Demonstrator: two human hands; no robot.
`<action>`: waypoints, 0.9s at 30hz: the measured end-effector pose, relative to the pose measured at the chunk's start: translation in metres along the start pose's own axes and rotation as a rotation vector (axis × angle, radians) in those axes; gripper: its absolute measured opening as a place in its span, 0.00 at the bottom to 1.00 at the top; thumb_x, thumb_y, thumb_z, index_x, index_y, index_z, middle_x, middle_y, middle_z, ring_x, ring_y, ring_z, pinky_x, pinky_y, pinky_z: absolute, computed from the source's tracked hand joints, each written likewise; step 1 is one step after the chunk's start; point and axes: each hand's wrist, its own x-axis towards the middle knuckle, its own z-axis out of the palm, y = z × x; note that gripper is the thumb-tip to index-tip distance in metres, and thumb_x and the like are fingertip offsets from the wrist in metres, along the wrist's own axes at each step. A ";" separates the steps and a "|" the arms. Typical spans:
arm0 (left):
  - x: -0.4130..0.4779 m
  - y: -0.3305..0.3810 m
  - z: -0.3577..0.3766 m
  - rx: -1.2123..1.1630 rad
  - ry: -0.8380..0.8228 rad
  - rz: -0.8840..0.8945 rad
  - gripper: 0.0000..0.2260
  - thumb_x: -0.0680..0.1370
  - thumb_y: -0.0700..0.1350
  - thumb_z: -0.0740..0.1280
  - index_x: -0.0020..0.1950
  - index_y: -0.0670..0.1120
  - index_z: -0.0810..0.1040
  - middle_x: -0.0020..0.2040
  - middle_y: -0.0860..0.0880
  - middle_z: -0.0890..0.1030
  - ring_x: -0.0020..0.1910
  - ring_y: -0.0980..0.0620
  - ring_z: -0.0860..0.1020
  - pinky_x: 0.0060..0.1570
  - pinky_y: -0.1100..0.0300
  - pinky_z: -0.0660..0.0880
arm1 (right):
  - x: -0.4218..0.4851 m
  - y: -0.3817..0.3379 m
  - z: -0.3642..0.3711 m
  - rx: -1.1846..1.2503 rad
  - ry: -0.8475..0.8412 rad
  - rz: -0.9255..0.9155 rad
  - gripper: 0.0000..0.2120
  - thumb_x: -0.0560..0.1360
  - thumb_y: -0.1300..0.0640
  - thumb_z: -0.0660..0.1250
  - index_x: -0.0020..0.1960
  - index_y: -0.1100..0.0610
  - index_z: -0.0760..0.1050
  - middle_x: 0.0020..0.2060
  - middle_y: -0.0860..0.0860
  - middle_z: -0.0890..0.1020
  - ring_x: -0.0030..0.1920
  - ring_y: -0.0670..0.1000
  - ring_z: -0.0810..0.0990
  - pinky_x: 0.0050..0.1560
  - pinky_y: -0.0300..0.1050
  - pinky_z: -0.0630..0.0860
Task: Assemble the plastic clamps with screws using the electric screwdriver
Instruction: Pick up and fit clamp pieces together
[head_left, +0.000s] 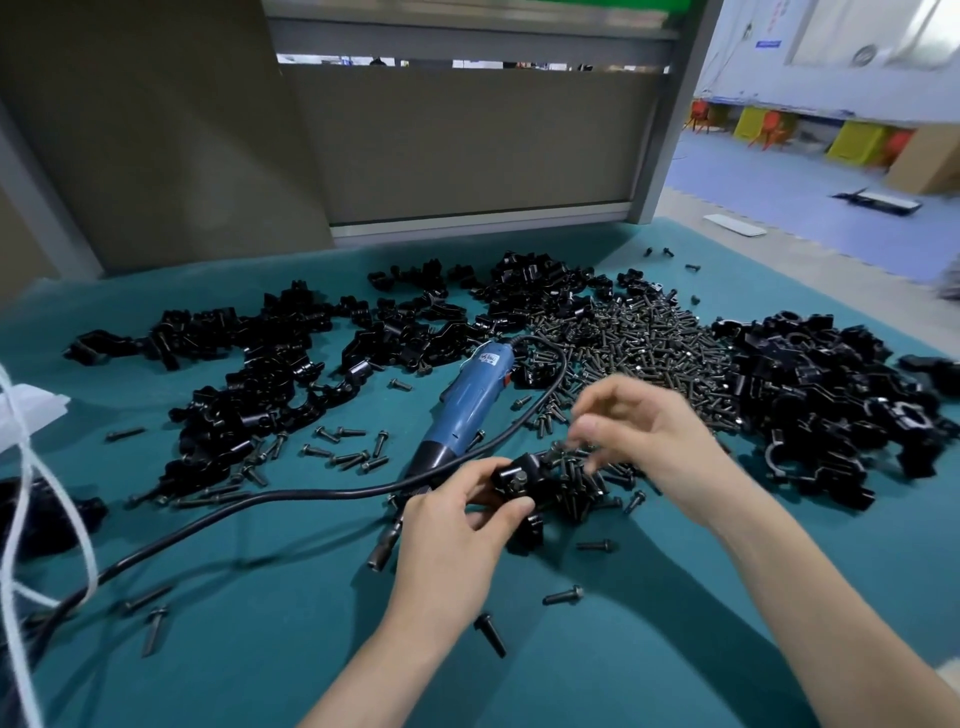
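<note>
Most of the free room lies on the teal mat (270, 660), nearer the person than both hands, broken only by a few stray screws (563, 596). The mat's far edge meets a grey partition (467, 145) well beyond the fingertips.

The left hand (457, 525) grips a black plastic clamp (519, 486), thumb and fingers curled round it. A screw head shows on the clamp's upper face. The right hand (649, 441) hovers just right of the clamp, fingers bent over a small heap of screws (576, 483); blur hides whether they pinch one.

Just beyond the left hand lies the blue electric screwdriver (467, 410), with its black cable (260, 504) trailing off to that hand's left. Beyond the right hand spreads a large screw pile (639, 353). Heaps of black clamps crowd the mat further left (249, 374) and right (831, 395).
</note>
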 end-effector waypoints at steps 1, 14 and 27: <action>0.001 0.000 0.000 0.000 0.000 0.005 0.16 0.72 0.39 0.75 0.46 0.61 0.80 0.41 0.61 0.84 0.38 0.62 0.83 0.40 0.73 0.74 | -0.002 0.001 0.003 -0.091 -0.052 0.004 0.04 0.69 0.57 0.73 0.44 0.52 0.82 0.39 0.53 0.84 0.36 0.52 0.81 0.41 0.43 0.80; 0.000 -0.001 -0.003 0.076 -0.025 0.107 0.19 0.73 0.41 0.75 0.54 0.65 0.80 0.42 0.61 0.83 0.26 0.63 0.74 0.34 0.70 0.73 | -0.006 0.003 0.029 -0.668 -0.071 -0.223 0.06 0.76 0.65 0.67 0.49 0.56 0.78 0.42 0.40 0.75 0.45 0.38 0.75 0.46 0.28 0.69; 0.000 -0.003 -0.001 0.082 -0.049 0.054 0.22 0.73 0.42 0.74 0.53 0.71 0.78 0.41 0.56 0.85 0.33 0.50 0.82 0.41 0.58 0.81 | -0.013 -0.004 0.018 -0.646 -0.126 -0.281 0.11 0.75 0.73 0.63 0.48 0.60 0.78 0.43 0.50 0.79 0.41 0.43 0.78 0.44 0.31 0.71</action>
